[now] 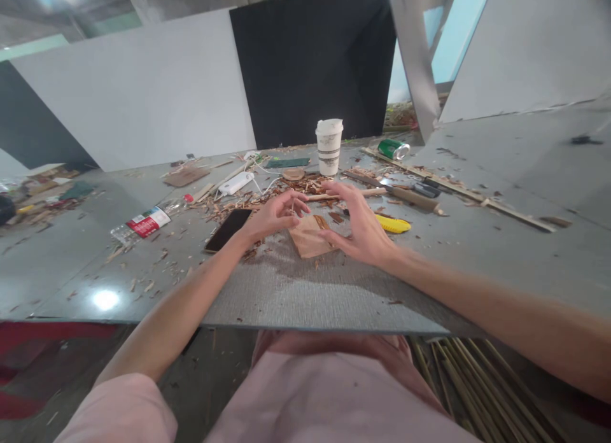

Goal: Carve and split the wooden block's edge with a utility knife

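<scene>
- Wood piece (308, 238): flat and brown, lying on the grey surface (305, 296) near its front edge. All places below are given from it.
- Left hand (275, 217): just left of the wood piece, with the fingers curled toward the thumb over its upper left corner. Whether they pinch anything cannot be told.
- Right hand (361, 230): at the right edge, open, with the fingers spread and arched and the thumb tip at the wood.
- Phone (228, 230): to the left, beyond the left hand, with a dark screen.
- Yellow tool (395, 225): to the right, partly hidden by the right hand.
- Paper cup (329, 147): well behind, upright, with its lid on.
- Green can (394, 149): behind and to the right, on its side.
- Plastic bottle (146, 223): far to the left, on its side.
- Wood chips (305, 185): scattered behind and to the left.
</scene>
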The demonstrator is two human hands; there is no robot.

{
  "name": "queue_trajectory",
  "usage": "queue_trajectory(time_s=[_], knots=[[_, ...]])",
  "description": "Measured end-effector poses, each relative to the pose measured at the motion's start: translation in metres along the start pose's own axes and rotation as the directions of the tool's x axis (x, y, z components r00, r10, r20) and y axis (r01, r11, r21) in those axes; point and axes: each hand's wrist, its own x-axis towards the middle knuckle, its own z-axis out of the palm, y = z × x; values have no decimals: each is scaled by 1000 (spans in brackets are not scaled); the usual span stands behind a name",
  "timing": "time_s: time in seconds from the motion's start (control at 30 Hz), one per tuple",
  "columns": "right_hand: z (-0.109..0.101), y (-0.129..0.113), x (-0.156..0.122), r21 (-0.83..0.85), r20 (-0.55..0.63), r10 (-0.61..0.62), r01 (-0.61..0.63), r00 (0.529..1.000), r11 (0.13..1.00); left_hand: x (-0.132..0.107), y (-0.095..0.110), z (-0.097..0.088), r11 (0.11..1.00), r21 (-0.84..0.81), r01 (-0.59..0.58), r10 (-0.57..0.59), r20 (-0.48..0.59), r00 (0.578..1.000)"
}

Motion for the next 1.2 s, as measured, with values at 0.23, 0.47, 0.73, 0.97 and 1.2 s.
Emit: queue_trajectory(time_s=[0.23,0.47,0.73,0.97,1.2], knots=[[-2,-2,1,8,-2,46,-46,999,999,2,-8,3,783,615,-95,96,31,995],[-2,-2,1,10,-1,58,-58,998,998,6,-12,14,668,737,-103,64,81,995],[-3,-4,2,9,0,69,-69,998,998,6,-12,14,748,658,-87,36,91,995],[-3,-3,1,5,0,61,-61,998,998,5,-13,14,808,585,-64,10,95,995],[-2,5,-1,64,24,134,-135,991,989,5,-18,13,808,587,-48,-18,106,994]])
